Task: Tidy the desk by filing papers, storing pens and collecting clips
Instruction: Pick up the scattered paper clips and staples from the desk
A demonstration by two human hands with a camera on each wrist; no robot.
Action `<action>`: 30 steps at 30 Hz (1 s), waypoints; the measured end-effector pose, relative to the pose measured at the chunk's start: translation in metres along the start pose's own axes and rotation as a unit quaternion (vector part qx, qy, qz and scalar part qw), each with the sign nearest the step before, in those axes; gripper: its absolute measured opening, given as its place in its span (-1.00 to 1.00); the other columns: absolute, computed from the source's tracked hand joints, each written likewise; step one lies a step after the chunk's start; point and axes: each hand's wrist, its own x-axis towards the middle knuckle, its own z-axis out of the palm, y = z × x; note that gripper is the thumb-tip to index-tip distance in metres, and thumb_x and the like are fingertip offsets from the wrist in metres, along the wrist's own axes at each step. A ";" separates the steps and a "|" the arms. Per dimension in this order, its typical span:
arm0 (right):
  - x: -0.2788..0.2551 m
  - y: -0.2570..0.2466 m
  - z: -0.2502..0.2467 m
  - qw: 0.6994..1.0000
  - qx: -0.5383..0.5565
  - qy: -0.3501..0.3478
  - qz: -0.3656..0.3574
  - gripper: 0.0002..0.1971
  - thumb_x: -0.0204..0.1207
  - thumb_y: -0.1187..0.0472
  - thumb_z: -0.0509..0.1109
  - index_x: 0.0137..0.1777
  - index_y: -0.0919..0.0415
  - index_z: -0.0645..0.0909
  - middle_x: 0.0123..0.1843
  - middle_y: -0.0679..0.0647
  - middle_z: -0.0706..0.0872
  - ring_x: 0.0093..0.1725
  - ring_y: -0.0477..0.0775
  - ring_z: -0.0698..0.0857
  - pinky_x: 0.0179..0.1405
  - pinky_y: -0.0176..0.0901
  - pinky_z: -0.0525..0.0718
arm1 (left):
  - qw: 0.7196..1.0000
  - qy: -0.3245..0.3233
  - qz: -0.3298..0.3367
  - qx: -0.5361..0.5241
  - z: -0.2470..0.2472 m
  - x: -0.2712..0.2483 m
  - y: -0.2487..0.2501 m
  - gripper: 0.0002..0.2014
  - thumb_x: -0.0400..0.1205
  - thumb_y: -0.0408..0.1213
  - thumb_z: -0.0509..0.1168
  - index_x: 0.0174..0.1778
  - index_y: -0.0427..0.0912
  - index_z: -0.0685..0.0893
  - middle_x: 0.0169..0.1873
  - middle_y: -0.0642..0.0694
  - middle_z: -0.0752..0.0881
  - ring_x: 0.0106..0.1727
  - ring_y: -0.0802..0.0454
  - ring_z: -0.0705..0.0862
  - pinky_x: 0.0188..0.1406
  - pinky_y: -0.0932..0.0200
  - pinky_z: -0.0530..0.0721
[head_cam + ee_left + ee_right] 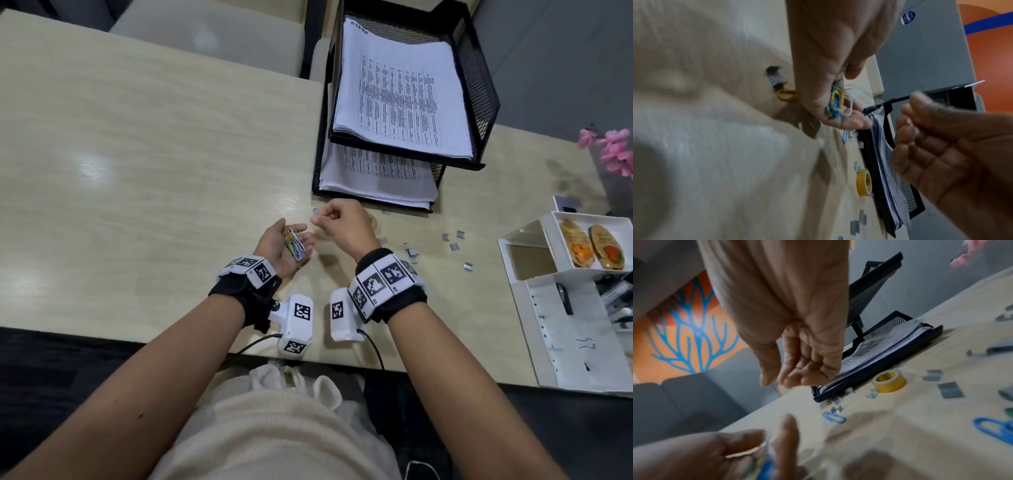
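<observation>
Coloured paper clips (295,247) lie bunched in the cupped left hand (279,248); right hand (342,222), fingers curled, apparently empty, should gather strays near the paper tray (474,166) one by one

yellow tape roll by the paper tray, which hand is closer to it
Right. The right hand is raised directly over the yellow tape roll, hiding most of it from the head camera. The left hand, cupping paper clips, is farther left.
</observation>
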 end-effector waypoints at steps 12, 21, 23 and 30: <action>0.008 0.033 0.036 0.948 -0.318 0.028 -0.008 -0.73 0.52 0.48 0.15 0.14 0.42 0.60 0.20 0.34 0.60 0.24 0.30 0.55 0.17 0.00 0.50 | 0.999 0.036 -0.006 0.040 -0.047 -0.018 0.035 -0.58 0.73 -0.06 -0.02 -0.47 -0.08 0.32 -0.84 0.04 0.32 -0.86 0.18 0.24 -0.88 0.44 0.10; -0.004 0.024 0.037 0.973 -0.212 0.032 0.091 -0.71 0.53 0.43 0.15 0.22 0.41 0.50 0.25 0.35 0.59 0.23 0.35 0.58 0.11 0.01 0.55 | 0.995 0.082 0.031 0.039 -0.044 -0.012 0.028 -0.66 0.71 -0.21 0.00 -0.41 -0.12 0.37 -0.83 0.06 0.44 -0.85 0.18 0.36 -0.80 0.55 0.31; -0.002 0.024 0.044 0.972 -0.216 0.048 0.073 -0.70 0.55 0.38 0.15 0.26 0.37 0.46 0.28 0.31 0.56 0.26 0.33 0.55 0.13 0.05 0.53 | 0.995 0.082 0.030 0.041 -0.044 -0.013 0.023 -0.66 0.71 -0.22 0.01 -0.41 -0.13 0.38 -0.83 0.05 0.45 -0.85 0.18 0.38 -0.79 0.55 0.34; 0.010 0.017 0.045 0.957 -0.279 -0.011 0.082 -0.73 0.58 0.33 0.26 0.24 0.40 0.49 0.33 0.34 0.49 0.35 0.33 0.49 0.13 0.03 0.53 | 0.995 0.082 0.032 0.046 -0.051 -0.020 0.016 -0.65 0.71 -0.21 -0.01 -0.41 -0.13 0.39 -0.82 0.04 0.46 -0.84 0.17 0.39 -0.76 0.55 0.35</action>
